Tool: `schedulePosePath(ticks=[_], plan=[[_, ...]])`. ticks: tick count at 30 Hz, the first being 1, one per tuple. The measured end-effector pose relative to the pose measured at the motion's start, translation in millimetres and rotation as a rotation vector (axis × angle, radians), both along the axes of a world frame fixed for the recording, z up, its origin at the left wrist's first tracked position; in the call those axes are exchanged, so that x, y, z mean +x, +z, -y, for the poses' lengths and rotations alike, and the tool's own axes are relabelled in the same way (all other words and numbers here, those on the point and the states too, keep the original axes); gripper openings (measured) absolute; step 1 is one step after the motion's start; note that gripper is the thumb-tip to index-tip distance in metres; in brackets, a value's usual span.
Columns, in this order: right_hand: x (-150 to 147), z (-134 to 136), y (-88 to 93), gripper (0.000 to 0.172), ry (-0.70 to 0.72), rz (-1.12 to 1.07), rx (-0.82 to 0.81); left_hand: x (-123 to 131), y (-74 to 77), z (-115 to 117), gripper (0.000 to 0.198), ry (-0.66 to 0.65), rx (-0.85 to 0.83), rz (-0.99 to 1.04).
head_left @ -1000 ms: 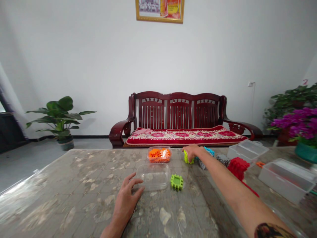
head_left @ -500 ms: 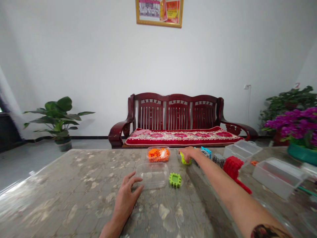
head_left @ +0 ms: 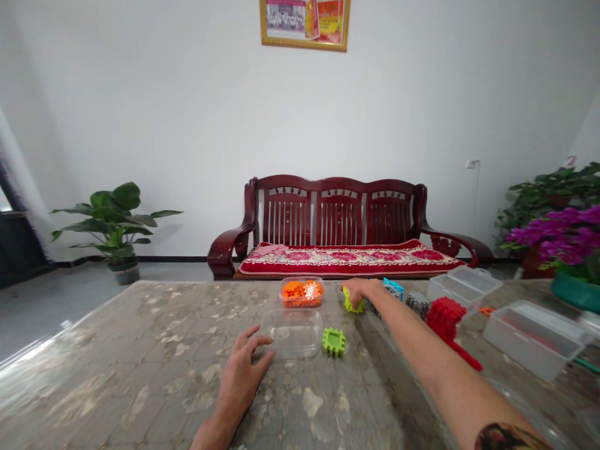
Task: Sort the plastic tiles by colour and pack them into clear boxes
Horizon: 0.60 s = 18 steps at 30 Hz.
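Note:
My left hand rests on the patterned table cover with its fingers apart, beside the left edge of a clear plastic lid or tray. Far forward, my right hand has its fingers closed on yellow-green pieces. A green square block lies right of the clear tray. Behind the tray stands a clear container holding orange pieces.
Right of my right hand are blue pieces, grey pieces and a red stack. Farther right stand clear boxes and a flower pot. A wooden bench is behind the table.
The whole view has shifted slightly, so things appear a little farther right. Both hands hold nearly the same places relative to the table.

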State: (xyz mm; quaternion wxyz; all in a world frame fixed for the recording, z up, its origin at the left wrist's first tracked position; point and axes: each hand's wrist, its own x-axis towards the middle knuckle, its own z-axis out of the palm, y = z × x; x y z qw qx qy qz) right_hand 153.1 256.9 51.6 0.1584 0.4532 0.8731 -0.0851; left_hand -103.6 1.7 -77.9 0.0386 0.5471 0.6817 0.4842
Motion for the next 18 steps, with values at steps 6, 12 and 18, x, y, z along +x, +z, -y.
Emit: schedulePosePath(ticks=[6,12,18], plan=[[3.5,-4.5,-4.2,0.076,-0.004,-0.068,-0.015,-1.0,-2.0,-0.6,0.017,-0.009,-0.010,0.004],[7.1,-9.9,-10.6,0.076,0.014,-0.091,-0.031,-1.4,-3.2,-1.1,0.016,-0.015,-0.005,0.002],[12.9,-3.5,-18.6,0.073,0.075,-0.100,-0.021,-2.5,-6.1,-2.7,0.016,-0.023,0.021,-0.017]])
